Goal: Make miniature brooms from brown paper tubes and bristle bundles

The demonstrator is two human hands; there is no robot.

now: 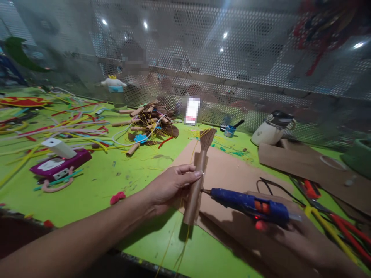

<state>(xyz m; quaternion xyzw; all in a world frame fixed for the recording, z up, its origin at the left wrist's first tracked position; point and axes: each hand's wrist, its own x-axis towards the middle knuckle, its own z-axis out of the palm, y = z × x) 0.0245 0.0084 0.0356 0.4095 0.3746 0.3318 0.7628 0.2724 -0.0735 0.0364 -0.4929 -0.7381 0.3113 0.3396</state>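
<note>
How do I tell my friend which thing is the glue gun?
On the green table lies a flat brown sheet. Above it, the right hand holds the glue gun, tip toward the brown roll in the left hand. Unlike that plain roll, it is dark blue with a small red light.

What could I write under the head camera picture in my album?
Over a green table, the left hand holds a fringed brown paper roll; the right hand points a blue glue gun at it.
</note>
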